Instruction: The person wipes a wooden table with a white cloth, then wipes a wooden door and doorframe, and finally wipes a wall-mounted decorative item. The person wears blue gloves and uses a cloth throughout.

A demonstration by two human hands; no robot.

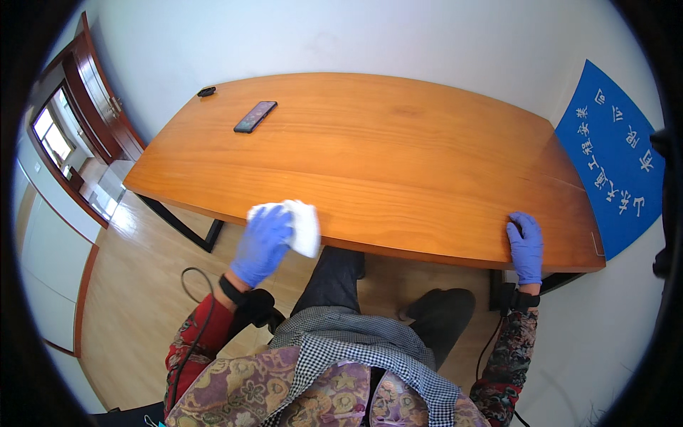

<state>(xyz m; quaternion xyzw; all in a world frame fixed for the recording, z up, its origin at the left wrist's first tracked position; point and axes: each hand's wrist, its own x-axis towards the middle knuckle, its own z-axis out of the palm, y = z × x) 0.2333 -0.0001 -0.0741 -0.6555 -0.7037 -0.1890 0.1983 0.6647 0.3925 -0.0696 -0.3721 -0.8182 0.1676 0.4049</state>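
My left hand (262, 245), in a blue disposable glove, holds a folded white cloth (305, 229) at the near edge of a wooden table (373, 160), left of the middle. The hand is slightly blurred, and its fingers lie over the cloth. At the table's near right corner rests my right hand (525, 245), gloved the same way; nothing shows in it, its fingers are loosely bent and the thumb stands a little apart. A smartphone (255, 117) lies on the far left part of the tabletop, with a small black object (206, 92) beyond it at the corner.
A blue sign (613, 155) with white writing stands against the wall at the table's right end. Black metal legs (184, 227) support the table. A black cable (211, 315) runs along my left arm. An open wooden door (104, 85) is at the far left.
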